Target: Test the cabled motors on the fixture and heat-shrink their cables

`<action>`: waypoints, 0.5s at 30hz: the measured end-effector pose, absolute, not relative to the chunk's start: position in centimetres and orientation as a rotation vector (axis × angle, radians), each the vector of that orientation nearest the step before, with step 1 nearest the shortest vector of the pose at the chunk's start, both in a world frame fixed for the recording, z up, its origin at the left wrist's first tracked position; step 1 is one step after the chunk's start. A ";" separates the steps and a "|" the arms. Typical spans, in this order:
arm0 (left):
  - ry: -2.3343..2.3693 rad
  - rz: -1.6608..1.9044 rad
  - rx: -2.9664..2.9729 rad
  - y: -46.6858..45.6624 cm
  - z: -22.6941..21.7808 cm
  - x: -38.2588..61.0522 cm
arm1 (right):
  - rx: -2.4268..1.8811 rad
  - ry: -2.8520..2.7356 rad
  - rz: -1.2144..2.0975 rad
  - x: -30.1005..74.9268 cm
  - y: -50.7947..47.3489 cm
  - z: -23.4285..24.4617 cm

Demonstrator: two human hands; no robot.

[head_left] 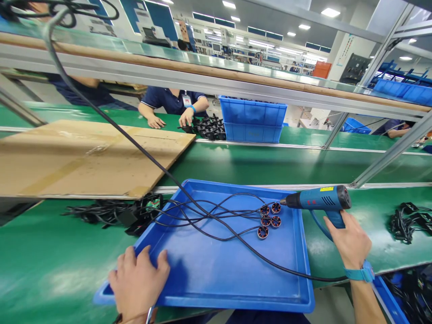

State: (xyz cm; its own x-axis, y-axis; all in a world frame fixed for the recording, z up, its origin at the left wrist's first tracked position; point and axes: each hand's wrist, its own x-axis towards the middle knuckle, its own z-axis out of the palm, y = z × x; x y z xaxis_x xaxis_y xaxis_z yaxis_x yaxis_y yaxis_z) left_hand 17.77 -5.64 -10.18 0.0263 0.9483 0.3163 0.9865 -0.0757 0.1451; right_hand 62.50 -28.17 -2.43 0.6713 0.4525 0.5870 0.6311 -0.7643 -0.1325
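My right hand [351,240] is wrapped round the handle of a blue heat gun [320,199], whose nozzle points left. Just off the nozzle tip, several small round motor stators [265,220] with copper windings lie in a cluster in a blue tray [216,302]. Black cables [202,216] run left from them over the tray's left rim. My left hand [139,279] is at the tray's front left corner, fingers spread and holding nothing; whether it presses on the rim is unclear. The heat gun's thick black cord [256,253] crosses above the tray.
Bundled cables [101,213] lie left of the tray, and another bundle [410,221] lies at the right. A cardboard sheet [84,157] covers the back left. Across the bench a co-worker's hands [186,117] are at black parts beside stacked blue crates [253,118]. A metal-framed shelf [216,74] spans overhead.
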 end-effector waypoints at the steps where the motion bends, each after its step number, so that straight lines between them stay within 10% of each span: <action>1: -2.059 -0.508 -2.169 -5.7 -10.1 17.8 | -2.556 -0.870 -0.782 62.5 -28.1 -2.4; 15: -2.094 -0.494 -2.190 -5.9 -9.4 17.9 | -2.436 -1.077 -0.888 61.7 -26.5 -1.0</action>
